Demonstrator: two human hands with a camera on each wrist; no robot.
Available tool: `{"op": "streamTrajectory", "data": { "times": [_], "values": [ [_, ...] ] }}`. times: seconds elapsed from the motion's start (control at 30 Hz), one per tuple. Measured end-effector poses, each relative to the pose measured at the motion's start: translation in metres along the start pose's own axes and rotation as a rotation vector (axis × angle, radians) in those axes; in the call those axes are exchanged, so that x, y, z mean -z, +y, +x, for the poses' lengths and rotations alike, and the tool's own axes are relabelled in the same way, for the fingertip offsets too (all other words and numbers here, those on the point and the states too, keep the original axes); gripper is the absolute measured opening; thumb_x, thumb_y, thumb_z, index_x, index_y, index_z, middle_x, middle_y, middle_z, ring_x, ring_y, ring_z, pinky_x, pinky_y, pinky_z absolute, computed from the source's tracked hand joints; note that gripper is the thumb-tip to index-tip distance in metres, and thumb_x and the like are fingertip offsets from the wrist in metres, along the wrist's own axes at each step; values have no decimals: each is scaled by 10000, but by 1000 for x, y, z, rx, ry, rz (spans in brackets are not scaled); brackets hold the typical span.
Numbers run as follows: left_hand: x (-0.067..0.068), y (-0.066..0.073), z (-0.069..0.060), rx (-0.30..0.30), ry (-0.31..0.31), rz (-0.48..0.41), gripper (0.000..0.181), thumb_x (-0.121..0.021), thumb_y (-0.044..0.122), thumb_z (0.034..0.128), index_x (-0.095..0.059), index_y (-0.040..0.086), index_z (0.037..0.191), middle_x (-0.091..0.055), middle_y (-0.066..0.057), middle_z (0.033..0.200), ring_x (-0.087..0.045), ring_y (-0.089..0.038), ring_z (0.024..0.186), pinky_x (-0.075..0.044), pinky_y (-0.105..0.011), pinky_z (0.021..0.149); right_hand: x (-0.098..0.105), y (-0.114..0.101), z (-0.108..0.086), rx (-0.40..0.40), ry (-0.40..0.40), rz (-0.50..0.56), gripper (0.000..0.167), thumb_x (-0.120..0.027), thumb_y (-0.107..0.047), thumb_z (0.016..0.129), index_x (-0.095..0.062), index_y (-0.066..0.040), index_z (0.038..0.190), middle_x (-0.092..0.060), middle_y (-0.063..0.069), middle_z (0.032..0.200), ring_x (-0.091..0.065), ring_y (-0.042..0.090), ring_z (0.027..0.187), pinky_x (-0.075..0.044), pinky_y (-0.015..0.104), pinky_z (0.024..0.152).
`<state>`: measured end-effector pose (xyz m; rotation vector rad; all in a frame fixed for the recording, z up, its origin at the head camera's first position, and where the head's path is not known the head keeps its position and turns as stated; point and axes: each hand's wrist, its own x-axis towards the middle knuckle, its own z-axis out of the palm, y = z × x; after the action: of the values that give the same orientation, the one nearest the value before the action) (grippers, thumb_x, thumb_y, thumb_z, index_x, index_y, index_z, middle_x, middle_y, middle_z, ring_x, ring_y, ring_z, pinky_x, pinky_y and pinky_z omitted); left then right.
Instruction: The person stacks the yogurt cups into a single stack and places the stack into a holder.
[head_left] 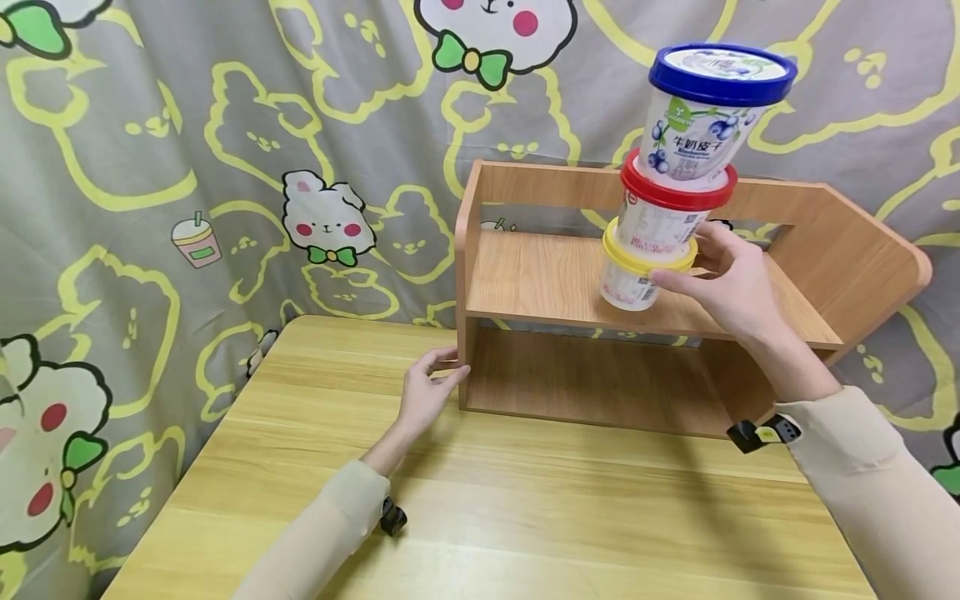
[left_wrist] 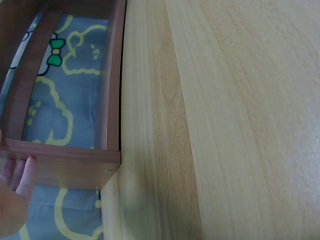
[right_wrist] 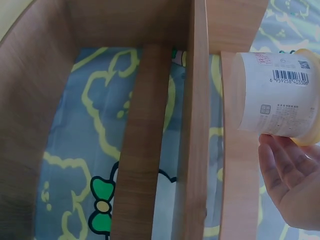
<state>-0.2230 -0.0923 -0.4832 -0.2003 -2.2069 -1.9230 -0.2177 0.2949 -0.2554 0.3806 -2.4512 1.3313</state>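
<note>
My right hand holds the lowest of three stacked tubs, thumb at the front and fingers behind. That tub has a yellow lid. A red-lidded tub stands on it, and a larger blue-lidded tub with blueberry print tops the leaning stack. In the right wrist view, the base of the lowest tub shows apart from the shelf board. My left hand grips the left side panel of a wooden desk shelf, its thumb across the front edge and its fingers against the outer face.
The two-level shelf stands on a light wooden table, near its back edge. Behind hangs a grey curtain with yellow outlines and rabbit faces. The shelf's right side panel slopes outward in the head view.
</note>
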Motion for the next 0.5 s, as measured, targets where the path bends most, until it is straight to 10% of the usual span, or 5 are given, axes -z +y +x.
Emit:
{"op": "streamTrajectory", "data": {
  "times": [0.5],
  "values": [
    [0, -1, 0, -9, 3, -12, 368, -798, 93, 937, -703, 8, 1282, -733, -210, 1266, -719, -353, 1167, -643, -259, 908, -8, 21, 18, -52, 33, 22, 684, -813, -235, 930, -521, -191, 1547, -629, -116, 1360, -621, 45, 1060, -495, 102, 855]
  ]
}}
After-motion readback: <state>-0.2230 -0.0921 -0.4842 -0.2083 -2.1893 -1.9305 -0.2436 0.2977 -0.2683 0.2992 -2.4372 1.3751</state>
